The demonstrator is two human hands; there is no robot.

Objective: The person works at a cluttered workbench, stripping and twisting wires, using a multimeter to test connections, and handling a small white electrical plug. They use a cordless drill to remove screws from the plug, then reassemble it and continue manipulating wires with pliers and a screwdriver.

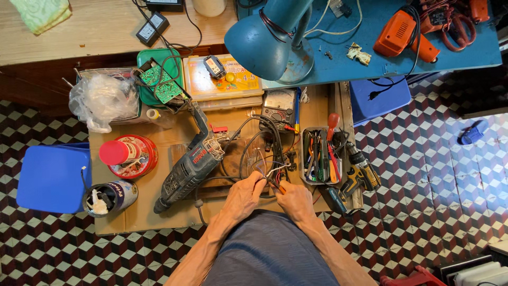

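Head view: left hand [242,197] pinches thin wires [263,170]; right hand [294,201] grips an orange-handled tool [279,186] touching them, over the counter [132,212], between drill [190,167] and tool tray [320,156].

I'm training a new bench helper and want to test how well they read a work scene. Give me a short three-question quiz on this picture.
1. True or false: the large power drill lies to the left of the left hand.
2. Which tool lies right of the tool tray? A) multimeter B) yellow cordless drill C) blue lamp
3. What do both hands pinch between them?

Key:
1. True.
2. B; the yellow cordless drill lies just right of the tray, while the multimeter and blue lamp lie farther up the bench.
3. Thin wires; the right hand also holds an orange-handled tool.
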